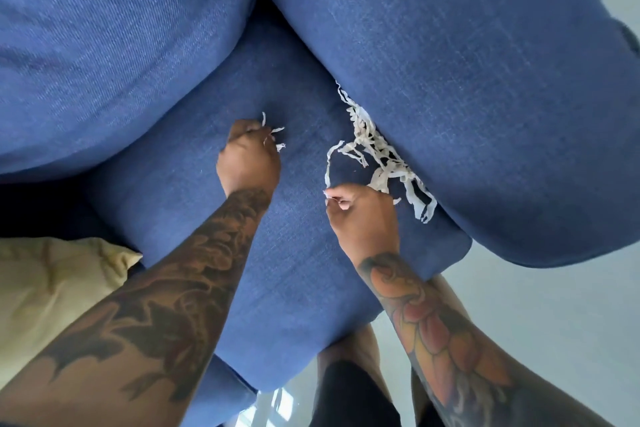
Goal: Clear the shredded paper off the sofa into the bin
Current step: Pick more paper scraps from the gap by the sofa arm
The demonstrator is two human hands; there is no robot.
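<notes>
White shredded paper (377, 152) lies in a tangled line along the crease between the blue sofa seat (277, 253) and the armrest. My left hand (247, 158) is closed around a small bunch of strips, whose ends stick out by the fingertips. My right hand (362, 215) pinches the end of one long strip that loops up toward the pile. No bin is in view.
A pale yellow cushion (52, 288) rests at the left beside the seat. Blue back cushion (104, 45) fills the upper left, and the blue armrest (485, 97) the right. Grey floor (536, 322) shows at the lower right, with my legs below.
</notes>
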